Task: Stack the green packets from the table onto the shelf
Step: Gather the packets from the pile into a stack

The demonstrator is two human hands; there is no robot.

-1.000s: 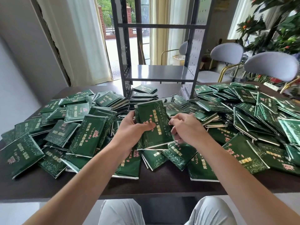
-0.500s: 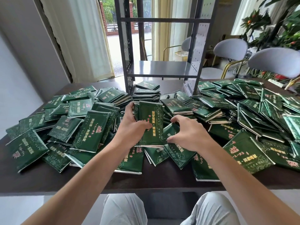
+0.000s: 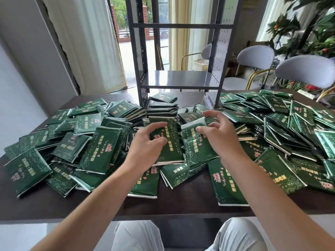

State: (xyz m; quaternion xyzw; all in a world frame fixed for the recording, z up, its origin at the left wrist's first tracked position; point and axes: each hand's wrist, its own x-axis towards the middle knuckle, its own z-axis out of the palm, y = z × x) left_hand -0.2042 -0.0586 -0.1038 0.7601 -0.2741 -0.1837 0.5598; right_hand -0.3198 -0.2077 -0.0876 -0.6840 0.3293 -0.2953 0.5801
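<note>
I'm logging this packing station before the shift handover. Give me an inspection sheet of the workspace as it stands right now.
Surface: dark wooden table, mostly covered.
Job's things: flat green foil packets strewn across the table; a short pile of packets on the dark metal shelf unit's bottom level; its grey middle shelf board bare.
Clutter: nothing seen beyond the packets.
Grippers: left hand grips a small stack of green packets; right hand pinches another single green packet beside it.
Cables: nothing seen.
Surroundings: grey round-backed chairs, leafy plant, white curtains, open doorway.
</note>
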